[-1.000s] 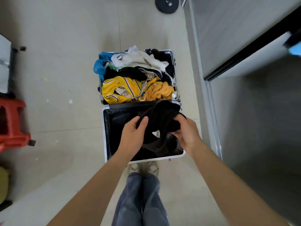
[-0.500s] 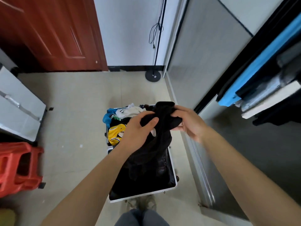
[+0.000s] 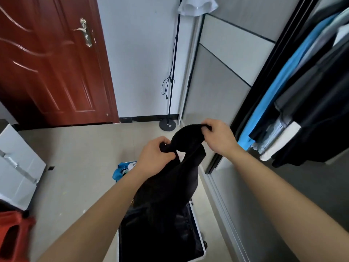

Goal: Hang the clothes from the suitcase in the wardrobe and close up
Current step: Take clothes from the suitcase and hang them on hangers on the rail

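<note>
A black garment hangs in front of me, held up by both hands at its top edge. My left hand is shut on its left part, my right hand pinches its right part higher up. Below it lies the open suitcase on the floor, mostly hidden by the garment; a bit of blue clothing shows at its far end. To the right stands the open wardrobe with hung clothes, blue, grey and black.
A red-brown door is at the back left. A floor lamp stands in the corner by the wardrobe's sliding panel. A white box and a red stool sit at the left. Beige floor lies between.
My view has tilted up from the suitcase toward the door and wardrobe. Both hands have lifted the black garment higher and spread apart along its top.
</note>
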